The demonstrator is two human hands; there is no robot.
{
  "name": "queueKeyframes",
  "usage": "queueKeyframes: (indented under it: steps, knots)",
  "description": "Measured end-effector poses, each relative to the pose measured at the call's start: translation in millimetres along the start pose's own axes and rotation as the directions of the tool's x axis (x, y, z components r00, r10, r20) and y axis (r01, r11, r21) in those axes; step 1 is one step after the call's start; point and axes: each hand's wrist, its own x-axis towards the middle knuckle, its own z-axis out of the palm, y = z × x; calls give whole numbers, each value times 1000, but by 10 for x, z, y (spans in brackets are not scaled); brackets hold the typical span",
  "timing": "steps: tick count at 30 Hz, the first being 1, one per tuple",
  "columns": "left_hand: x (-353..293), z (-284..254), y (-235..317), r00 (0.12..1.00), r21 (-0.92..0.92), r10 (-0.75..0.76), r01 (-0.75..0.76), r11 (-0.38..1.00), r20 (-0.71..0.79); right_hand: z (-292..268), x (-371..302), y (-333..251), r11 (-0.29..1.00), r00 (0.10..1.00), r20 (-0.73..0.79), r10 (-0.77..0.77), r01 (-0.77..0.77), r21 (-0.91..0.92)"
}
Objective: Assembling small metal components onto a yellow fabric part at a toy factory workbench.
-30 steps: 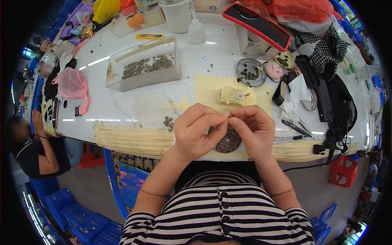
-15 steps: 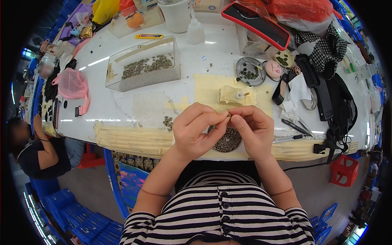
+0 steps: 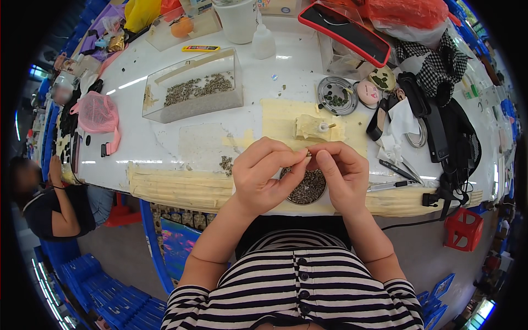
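Observation:
My left hand [image 3: 266, 173] pinches a tiny dark metallic piece [image 3: 308, 154] between thumb and forefinger. Against that same piece rest the fingers of my right hand [image 3: 344, 173], its thumb raised a little. The piece is too small to name. Just under both hands is a round dish [image 3: 324, 199] filled with small grey-brown metal bits [image 3: 308, 188]; my hands cover part of its rim. Beyond them stands a tape-wrapped block [image 3: 309, 128] with a white nozzle-like tip and a thin peg on top.
A clear box [image 3: 236, 99] of similar bits stands back left, behind a small loose heap [image 3: 226, 164]. Back right are a round tin [image 3: 336, 95] with dark green pieces, a red-cased phone [image 3: 346, 34], tweezers [image 3: 399, 169] and black straps [image 3: 434, 132]. Far left, a co-worker [image 3: 60, 209] sits.
My right thumb has lifted and straightened slightly away from the small piece. My left hand stays nearly still. The co-worker's arm at the left has shifted a little.

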Motion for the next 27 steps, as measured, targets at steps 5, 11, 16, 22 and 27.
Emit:
queueKeyframes:
  steps: [5,11,16,22,27]
  knots:
    - [-3,5,0,1000,-15,-9,9,1000,-3,-4,-3,-2,1000,1000,0,-18,18,-16]
    - [11,25,-15,999,-19,-4,3,1000,-40,5,0,-9,995,998,1,-60,59,-78]
    - [-57,-91,44,998,-2,-58,58,998,-19,-57,-45,-62,998,998,-35,-54,52,-45]
    - [-352,-237,181,994,93,-108,107,990,8,-230,-190,-161,991,992,-82,-96,87,-103]
    - [-393,-166,204,993,144,-94,84,986,65,-198,-217,-95,931,991,19,-136,134,-339]
